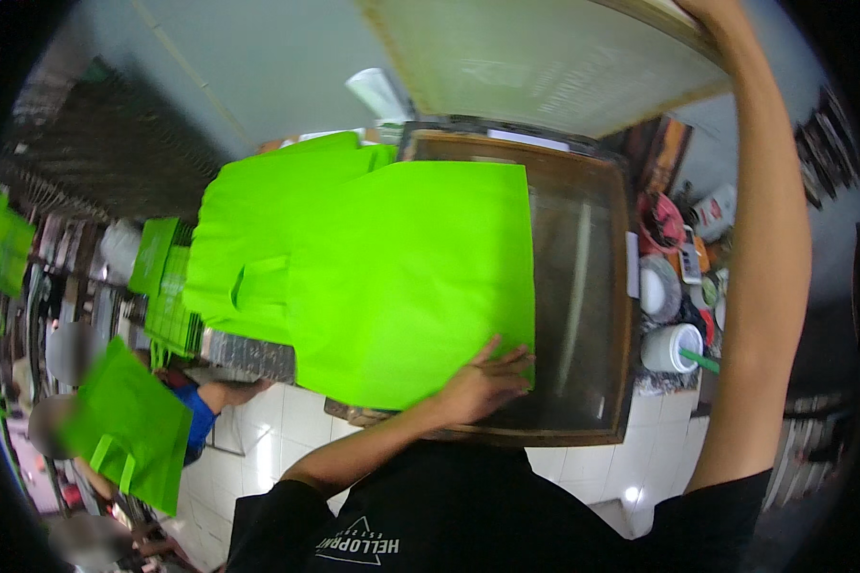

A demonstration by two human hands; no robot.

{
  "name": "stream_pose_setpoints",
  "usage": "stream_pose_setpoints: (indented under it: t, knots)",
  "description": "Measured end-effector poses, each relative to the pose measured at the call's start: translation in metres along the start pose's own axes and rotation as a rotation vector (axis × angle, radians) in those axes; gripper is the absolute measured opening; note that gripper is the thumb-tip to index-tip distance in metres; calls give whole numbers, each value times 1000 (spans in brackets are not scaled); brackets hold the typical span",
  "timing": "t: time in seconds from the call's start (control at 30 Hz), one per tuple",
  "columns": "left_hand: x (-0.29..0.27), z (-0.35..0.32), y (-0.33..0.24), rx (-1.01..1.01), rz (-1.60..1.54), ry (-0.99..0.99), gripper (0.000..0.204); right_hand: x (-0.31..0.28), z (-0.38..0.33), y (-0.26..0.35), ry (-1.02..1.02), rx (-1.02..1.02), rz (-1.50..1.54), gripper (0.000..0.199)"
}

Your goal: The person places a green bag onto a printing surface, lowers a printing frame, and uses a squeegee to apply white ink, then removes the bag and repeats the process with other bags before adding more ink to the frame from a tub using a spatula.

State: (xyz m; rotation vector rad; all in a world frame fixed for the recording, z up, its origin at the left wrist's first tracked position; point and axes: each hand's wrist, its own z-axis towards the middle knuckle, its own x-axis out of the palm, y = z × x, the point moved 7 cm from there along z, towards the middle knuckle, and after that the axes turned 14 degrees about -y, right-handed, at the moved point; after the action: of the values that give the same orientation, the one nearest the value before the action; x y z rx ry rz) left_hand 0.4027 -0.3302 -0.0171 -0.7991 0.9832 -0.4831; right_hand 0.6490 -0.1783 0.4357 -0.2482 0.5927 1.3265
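Observation:
A bright green fabric bag (411,277) lies flat, partly over a wooden-framed board with a glassy top (583,306) and partly over a pile of similar green bags (268,191) to its left. My left hand (487,385) rests on the bag's near right corner, fingers spread. Up at the top right, my right hand (712,8) grips the edge of a raised screen-printing frame (545,72), which tilts above the far side of the board. The upper edge of the picture cuts off part of this hand, and its fingers are mostly hidden.
Right of the board stand a white tub (672,348) with a green stick, a red bowl (661,222) and several bottles and jars. At lower left, a person holds up another green bag (134,430). Racks (105,143) line the left; white floor tiles (277,430) show below.

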Motion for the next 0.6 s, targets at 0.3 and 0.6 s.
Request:
stream_pose_setpoints:
  t: [0.3,0.6]
  knots:
    - [26,166,18,-123,85,-147,61,14,10,-18,11,-111,73,60]
    - [21,309,107,-455,648,83,142,17,20,-23,-7,-154,-35,50]
